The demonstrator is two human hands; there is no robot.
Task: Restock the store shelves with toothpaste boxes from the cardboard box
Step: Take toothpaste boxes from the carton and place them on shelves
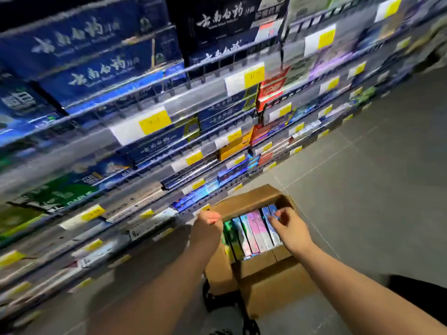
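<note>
Beside blurred shelves (pixel 150 110) of stocked goods, an open cardboard box (pixel 244 201) sits on the grey floor (pixel 362 189) with toothpaste boxes (pixel 254 230) standing in a row inside, the right hand (pixel 290 228) curling its fingers (pixel 278 220) onto the blue ones at the row's right end while the left hand (pixel 208 226) grips the box's left edge.

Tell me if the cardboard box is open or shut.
Open: the cardboard box has its flaps spread, and toothpaste boxes show inside.

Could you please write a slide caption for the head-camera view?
Beside stocked store shelves, the right hand pinches a blue toothpaste box in the cardboard box; left hand at its rim.
</note>
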